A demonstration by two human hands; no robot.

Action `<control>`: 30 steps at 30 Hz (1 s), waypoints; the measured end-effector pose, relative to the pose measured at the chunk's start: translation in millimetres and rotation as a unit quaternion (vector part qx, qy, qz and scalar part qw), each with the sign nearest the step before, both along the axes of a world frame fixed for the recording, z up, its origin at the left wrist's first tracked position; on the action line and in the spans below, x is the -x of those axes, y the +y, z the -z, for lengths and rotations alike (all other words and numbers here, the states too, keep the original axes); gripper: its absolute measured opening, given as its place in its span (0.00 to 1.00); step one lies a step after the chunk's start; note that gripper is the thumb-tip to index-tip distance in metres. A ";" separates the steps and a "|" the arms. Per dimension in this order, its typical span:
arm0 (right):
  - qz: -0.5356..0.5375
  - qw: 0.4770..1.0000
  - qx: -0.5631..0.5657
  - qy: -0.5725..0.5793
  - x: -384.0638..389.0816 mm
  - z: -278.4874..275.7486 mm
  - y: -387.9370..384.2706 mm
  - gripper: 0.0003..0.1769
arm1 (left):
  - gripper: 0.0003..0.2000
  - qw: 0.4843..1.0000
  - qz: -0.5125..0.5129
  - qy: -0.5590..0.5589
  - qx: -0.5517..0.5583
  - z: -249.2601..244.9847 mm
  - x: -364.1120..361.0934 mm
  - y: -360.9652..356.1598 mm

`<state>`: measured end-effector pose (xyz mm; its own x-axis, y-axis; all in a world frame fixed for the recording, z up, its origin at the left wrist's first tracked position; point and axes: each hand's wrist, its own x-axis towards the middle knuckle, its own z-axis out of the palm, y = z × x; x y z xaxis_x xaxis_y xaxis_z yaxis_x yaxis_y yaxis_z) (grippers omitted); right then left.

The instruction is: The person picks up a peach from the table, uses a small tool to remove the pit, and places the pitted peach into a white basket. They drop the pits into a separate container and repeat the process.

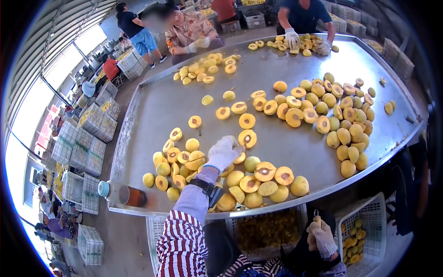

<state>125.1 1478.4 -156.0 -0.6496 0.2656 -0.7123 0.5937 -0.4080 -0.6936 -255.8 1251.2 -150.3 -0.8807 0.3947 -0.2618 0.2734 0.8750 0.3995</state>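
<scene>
My left hand point(225, 153), in a white glove, reaches over the metal table among halved yellow peaches. Its bent fingers are beside a peach half point(239, 158); whether they grip it is hidden. Just beyond the fingertips lies a cut half with a brown centre point(247, 138). More halves point(265, 171) and rounded fruit are heaped along the near edge. My right hand point(321, 236), gloved too, is low in front of my body, beyond the table's near edge. It is closed around a small tool point(316, 213), of which only a thin tip shows.
The metal table point(157, 108) has a raised rim. A bottle of brown liquid point(122, 194) lies at its left corner. Below are a crate of dark brown pieces point(267, 231) and a crate with peaches point(376, 226). Two co-workers point(194, 32) point(304, 18) are across the table.
</scene>
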 end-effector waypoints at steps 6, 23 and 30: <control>-0.004 1.000 0.009 0.029 -11.0 4.3 -0.7 0.11 | 0.32 0.995 -0.040 0.090 -0.002 26.6 18.5 54.8; -0.023 0.997 -0.046 0.054 -34.1 1.8 -6.5 0.11 | 0.31 0.888 -0.093 -0.032 -0.449 -49.0 -114.2 8.1; -0.042 0.996 -0.041 0.073 -40.5 0.4 -13.4 0.12 | 0.21 0.739 -0.095 -0.245 -0.621 -119.9 -178.5 -69.1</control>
